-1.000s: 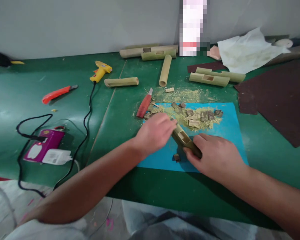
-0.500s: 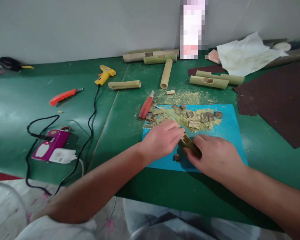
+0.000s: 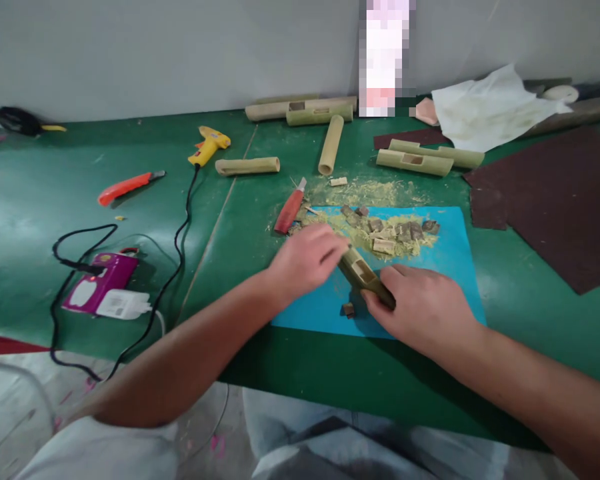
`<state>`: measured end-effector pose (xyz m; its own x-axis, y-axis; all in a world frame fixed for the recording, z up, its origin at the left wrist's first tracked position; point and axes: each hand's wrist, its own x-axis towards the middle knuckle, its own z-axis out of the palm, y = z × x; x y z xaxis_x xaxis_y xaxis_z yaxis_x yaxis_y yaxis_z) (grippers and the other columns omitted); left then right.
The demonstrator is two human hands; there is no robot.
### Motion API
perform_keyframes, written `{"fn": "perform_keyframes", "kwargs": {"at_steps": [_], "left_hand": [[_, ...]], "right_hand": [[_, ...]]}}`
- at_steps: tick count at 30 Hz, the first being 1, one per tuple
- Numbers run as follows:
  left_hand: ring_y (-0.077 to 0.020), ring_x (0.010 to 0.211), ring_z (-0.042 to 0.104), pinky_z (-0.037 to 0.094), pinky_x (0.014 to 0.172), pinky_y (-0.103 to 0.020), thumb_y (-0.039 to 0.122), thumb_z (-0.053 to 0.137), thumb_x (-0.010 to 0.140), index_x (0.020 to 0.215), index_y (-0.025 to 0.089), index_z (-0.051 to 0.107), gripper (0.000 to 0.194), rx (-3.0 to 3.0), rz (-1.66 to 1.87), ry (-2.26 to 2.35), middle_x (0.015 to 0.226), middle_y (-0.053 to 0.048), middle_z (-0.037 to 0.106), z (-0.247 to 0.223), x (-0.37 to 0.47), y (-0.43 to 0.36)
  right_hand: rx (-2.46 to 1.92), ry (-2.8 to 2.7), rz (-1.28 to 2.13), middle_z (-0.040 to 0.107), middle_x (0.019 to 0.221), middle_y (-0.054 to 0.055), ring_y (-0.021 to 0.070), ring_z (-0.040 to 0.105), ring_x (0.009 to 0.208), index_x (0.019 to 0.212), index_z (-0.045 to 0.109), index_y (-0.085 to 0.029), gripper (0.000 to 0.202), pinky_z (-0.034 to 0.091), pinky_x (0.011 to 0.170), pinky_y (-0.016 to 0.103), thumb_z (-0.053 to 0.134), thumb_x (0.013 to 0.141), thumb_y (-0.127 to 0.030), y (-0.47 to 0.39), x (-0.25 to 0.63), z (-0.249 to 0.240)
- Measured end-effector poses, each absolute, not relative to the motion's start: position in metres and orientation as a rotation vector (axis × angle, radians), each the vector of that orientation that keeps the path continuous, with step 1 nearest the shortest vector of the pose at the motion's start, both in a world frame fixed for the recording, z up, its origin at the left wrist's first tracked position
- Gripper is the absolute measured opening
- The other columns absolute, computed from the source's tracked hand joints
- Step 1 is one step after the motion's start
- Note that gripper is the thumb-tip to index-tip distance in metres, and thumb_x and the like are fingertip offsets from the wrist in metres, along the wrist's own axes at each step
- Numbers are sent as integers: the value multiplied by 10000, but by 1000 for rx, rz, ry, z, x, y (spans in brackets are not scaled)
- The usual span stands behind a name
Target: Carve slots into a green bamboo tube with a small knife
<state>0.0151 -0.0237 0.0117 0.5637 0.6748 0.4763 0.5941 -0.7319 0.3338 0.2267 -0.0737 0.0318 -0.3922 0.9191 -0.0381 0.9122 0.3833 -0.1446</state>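
A bamboo tube point(image 3: 363, 270) with a rectangular opening lies slantwise over the blue sheet point(image 3: 310, 313). My right hand point(image 3: 425, 300) is wrapped round its near right end. The fingers of my left hand point(image 3: 307, 257) are closed at the tube's far left end; whether they hold anything besides the tube is hidden. Beside the tube rests a small bamboo chip point(image 3: 349, 309). Shavings and several cut pieces point(image 3: 384, 246) lie just beyond the hands, with a red-handled blade point(image 3: 291, 208) at their left.
Several bamboo tubes point(image 3: 248, 166) lie toward the wall. A yellow glue gun point(image 3: 209, 145), an orange cutter point(image 3: 131, 187) and a purple power strip point(image 3: 105, 281) with black cord are at left. Dark brown sheets point(image 3: 570, 207) and white paper point(image 3: 495, 107) lie at right.
My left hand has moved left and slightly away from me, to the tube's far end, uncovering more of the tube and its opening. My right hand still grips the near end.
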Motion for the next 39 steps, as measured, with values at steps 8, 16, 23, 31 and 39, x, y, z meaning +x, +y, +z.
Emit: {"fn": "perform_keyframes", "kwargs": {"at_steps": [8, 16, 23, 31, 39], "left_hand": [[-152, 727, 578, 490, 699, -284, 255, 474, 1067, 819, 158, 691, 344, 2671, 895, 1148, 734, -33, 611, 13, 15, -23], [-153, 744, 603, 504, 707, -272, 230, 506, 1054, 897, 135, 717, 280, 2651, 924, 1084, 769, -43, 639, 11, 13, -21], [-152, 742, 597, 497, 709, -272, 240, 489, 1064, 851, 148, 704, 316, 2677, 905, 1064, 756, -38, 631, 10, 15, -22], [-148, 742, 600, 499, 702, -269, 249, 500, 1065, 890, 135, 713, 298, 2669, 938, 1063, 765, -37, 635, 8, 12, -21], [-157, 781, 617, 519, 731, -285, 256, 478, 1075, 984, 145, 730, 290, 2689, 913, 1059, 805, -47, 663, 6, 11, -24]], "right_hand": [[-1737, -2586, 236, 668, 723, 57, 165, 545, 604, 788, 662, -209, 268, 167, 562, 330, 535, 925, -402, -73, 226, 34], [-1727, -2589, 249, 675, 727, 58, 162, 536, 600, 793, 669, -201, 282, 170, 561, 326, 522, 926, -402, -72, 225, 35], [-1734, -2592, 258, 673, 733, 60, 164, 534, 603, 776, 659, -196, 282, 169, 564, 321, 541, 923, -406, -72, 225, 34], [-1708, -2579, 207, 651, 705, 43, 155, 501, 579, 764, 648, -200, 291, 158, 564, 319, 549, 924, -421, -73, 228, 32], [-1689, -2569, 180, 639, 685, 40, 149, 475, 561, 735, 643, -204, 298, 153, 560, 318, 546, 920, -417, -73, 228, 30]]}}
